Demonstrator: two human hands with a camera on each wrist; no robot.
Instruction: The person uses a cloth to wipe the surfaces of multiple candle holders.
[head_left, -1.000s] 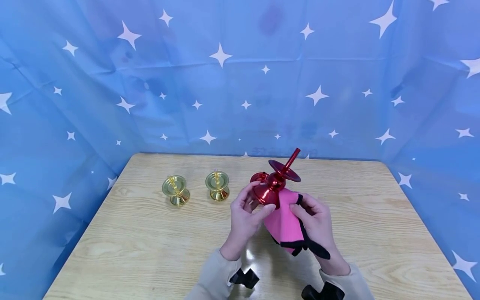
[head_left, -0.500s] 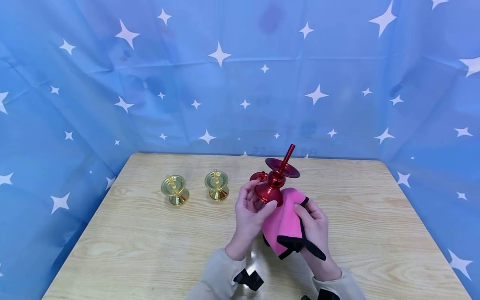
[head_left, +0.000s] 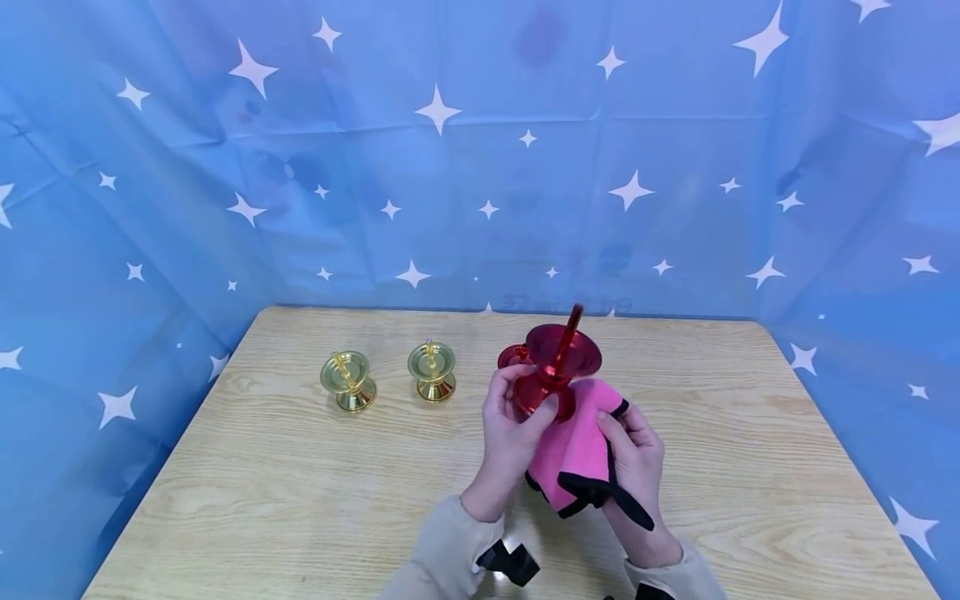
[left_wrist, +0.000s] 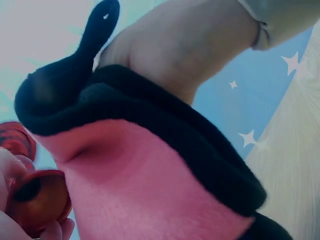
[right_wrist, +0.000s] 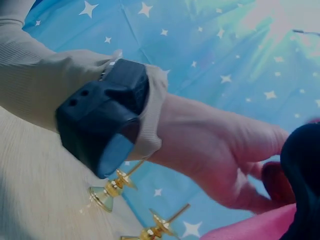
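Observation:
My left hand (head_left: 512, 442) grips a shiny red candlestick (head_left: 583, 354) by its flared base, thumb in front and fingers behind. Its round dish tips toward the head camera, and the thin stem points up. In my right hand (head_left: 637, 462) is a pink cloth (head_left: 581, 446) with black edging and a black loop, pinched between thumb and fingers. The cloth hangs against the right side of the base. The left wrist view shows the base's underside (left_wrist: 45, 202) beside the cloth. Folds of cloth hide part of the right fingers.
Another red candlestick (head_left: 513, 357) stands behind my left hand, partly hidden. To the left, two gold candlesticks, one farther out (head_left: 347, 377) and one nearer (head_left: 432, 371), stand upright on the wooden table (head_left: 300, 500). A blue curtain (head_left: 480, 167) with white stars hangs behind.
The red candlestick has tilted so its dish faces the head camera more. My left hand has shifted slightly right. The cloth has slid from the candlestick's front to its right side.

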